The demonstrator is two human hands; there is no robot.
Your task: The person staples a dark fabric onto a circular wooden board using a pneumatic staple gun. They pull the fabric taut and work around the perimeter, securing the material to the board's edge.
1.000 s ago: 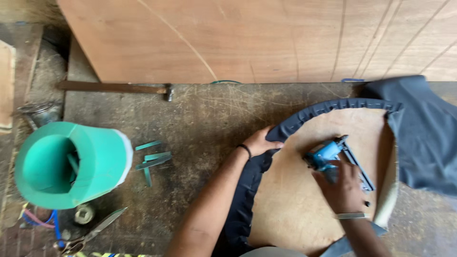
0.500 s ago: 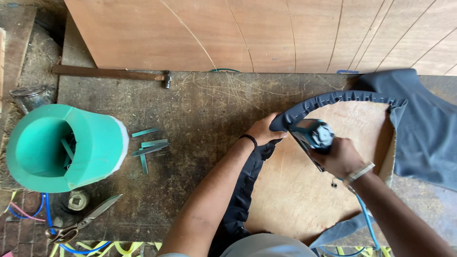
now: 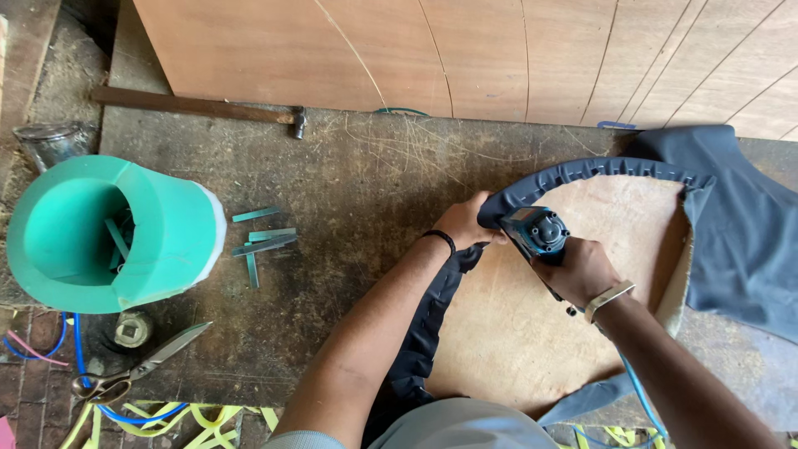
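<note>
- Head view: left hand (image 3: 461, 224) pinches dark fabric (image 3: 582, 172) against the rim of a rounded wooden panel (image 3: 515, 333), near the counter's (image 3: 349, 175) right edge.
- Right hand (image 3: 579, 270), grip clamped on a blue pneumatic stapler (image 3: 536, 230), just beside the left fingers.
- Green bucket (image 3: 158, 241) lies tipped at the counter's left edge; staple strips (image 3: 262, 241) beside it; scissors (image 3: 145, 366) near the front-left corner.

staple gun (image 3: 536, 231) shifted left to fabric edge (image 3: 507, 204)

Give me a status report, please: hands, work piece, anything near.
Left hand pinching dark fabric on the round board's edge. Right hand gripping blue air stapler, nose at that edge. Green bucket, scissors lie apart, left.
</note>
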